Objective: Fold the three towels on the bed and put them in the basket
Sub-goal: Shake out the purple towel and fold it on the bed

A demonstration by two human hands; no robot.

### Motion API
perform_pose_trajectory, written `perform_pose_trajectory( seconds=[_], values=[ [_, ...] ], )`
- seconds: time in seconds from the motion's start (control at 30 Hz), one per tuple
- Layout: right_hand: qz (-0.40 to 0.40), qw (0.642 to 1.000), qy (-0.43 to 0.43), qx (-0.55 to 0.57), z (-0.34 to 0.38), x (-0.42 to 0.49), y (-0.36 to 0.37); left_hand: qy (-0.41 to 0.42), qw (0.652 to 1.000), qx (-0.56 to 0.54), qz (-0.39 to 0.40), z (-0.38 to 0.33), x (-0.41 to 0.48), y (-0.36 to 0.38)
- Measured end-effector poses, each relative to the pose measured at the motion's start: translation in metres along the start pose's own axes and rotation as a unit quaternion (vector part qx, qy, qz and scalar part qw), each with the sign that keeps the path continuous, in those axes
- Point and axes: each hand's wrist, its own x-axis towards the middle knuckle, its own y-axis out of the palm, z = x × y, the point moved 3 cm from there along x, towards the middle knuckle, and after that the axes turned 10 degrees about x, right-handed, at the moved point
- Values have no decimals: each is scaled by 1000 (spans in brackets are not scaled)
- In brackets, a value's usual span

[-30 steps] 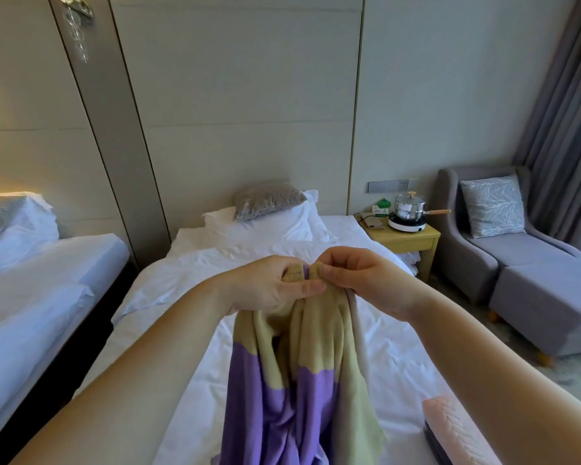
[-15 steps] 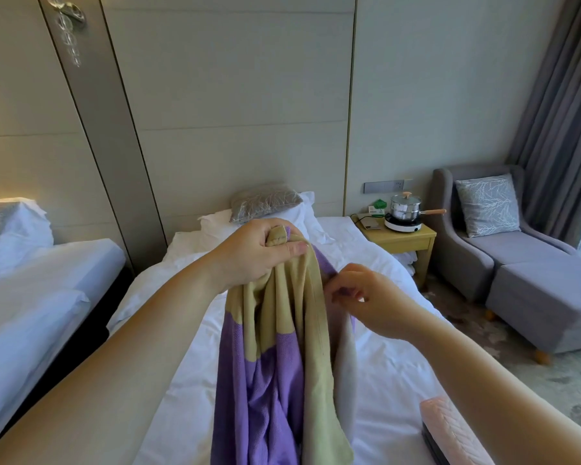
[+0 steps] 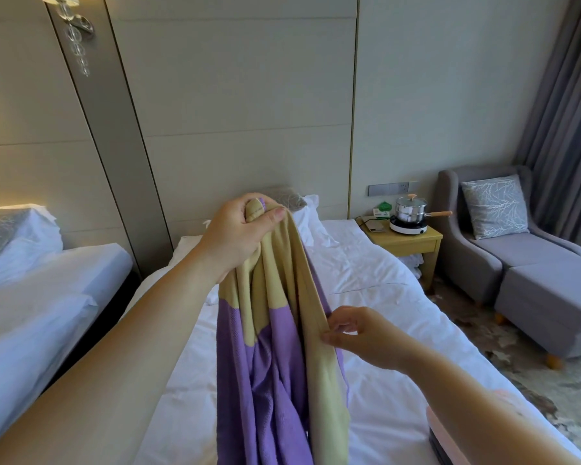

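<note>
A purple and pale-yellow towel (image 3: 275, 357) hangs in the air above the white bed (image 3: 376, 283). My left hand (image 3: 239, 233) grips its top corner, held high. Lower down, my right hand (image 3: 359, 333) pinches the towel's right edge between thumb and fingers. At the bottom right a pink folded towel (image 3: 436, 414) lies on something dark (image 3: 438, 444), mostly hidden behind my right forearm. The towel's lower end runs out of the frame.
A second white bed (image 3: 47, 290) stands to the left across a dark gap. Right of the bed are a wooden nightstand (image 3: 413, 243) with a steel pot (image 3: 411, 209) on a hotplate, and a grey armchair (image 3: 503, 250) with footstool.
My left hand has lifted the towel's corner higher. My right hand has let go of the top and slid down the right edge, away from the left hand.
</note>
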Motion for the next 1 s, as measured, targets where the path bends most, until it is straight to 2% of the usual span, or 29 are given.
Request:
perform_pose_trajectory(
  seconds=[0.07,0.13,0.2,0.27,0.3,0.33,0.4,0.47,0.53,0.6,0.7,0.87,1.0],
  values=[
    [2,999,20,33,-4,-3,-2,-26,998,-26,-47,7,4,-9],
    [-24,996,22,79,-2,-4,-8,-59,993,3,-101,17,10,-20],
    [-66,986,6,151,6,-3,-17,-75,972,166,-151,31,12,-32],
    [-70,977,-4,203,19,0,-24,-58,923,353,-142,40,5,-32],
    [-54,977,-5,205,26,1,-25,-46,918,380,-105,45,-1,-24],
    [-32,980,-5,195,34,2,-25,-33,931,361,-44,48,-8,-12],
    [22,985,-9,172,49,5,-22,-7,967,220,128,45,-27,19],
    [70,982,-6,176,59,9,-20,21,963,65,262,36,-46,45],
    [93,979,0,181,65,11,-21,3,947,-9,322,36,-55,56],
    [95,981,-3,169,65,11,-25,-33,938,-14,346,35,-56,57],
    [76,984,-10,162,54,10,-29,-38,945,4,324,30,-53,56],
    [34,985,-39,163,36,1,-24,5,976,17,215,20,-39,54],
    [8,995,-24,95,22,-3,-18,8,994,6,113,16,-24,42]
  ],
)
